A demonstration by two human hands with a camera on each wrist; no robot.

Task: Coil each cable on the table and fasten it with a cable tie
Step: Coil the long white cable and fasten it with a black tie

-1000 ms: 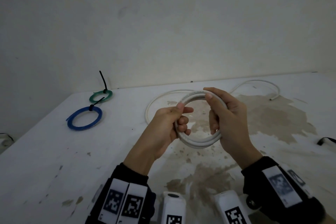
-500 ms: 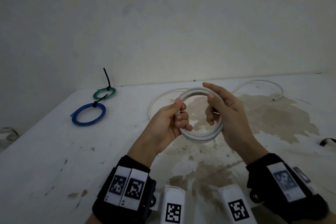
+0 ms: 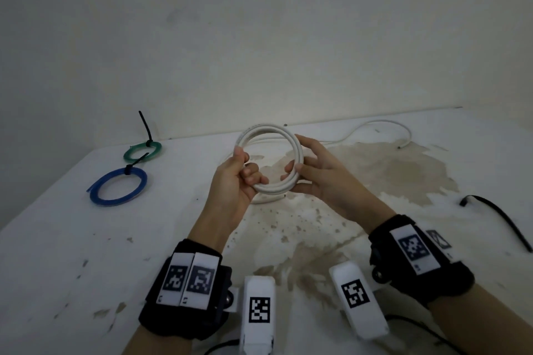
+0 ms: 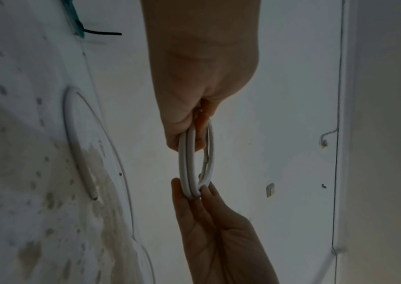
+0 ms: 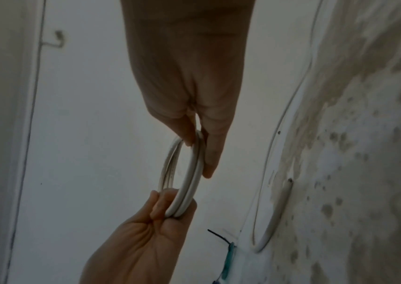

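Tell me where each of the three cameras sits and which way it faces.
Head: above, facing forward and down at the table; both hands hold the white cable coil; wristbands show.
Left wrist: along the left hand toward the coil; the right hand opposite.
Right wrist: along the right hand; the left hand opposite.
Shared: all three show the coil and both hands.
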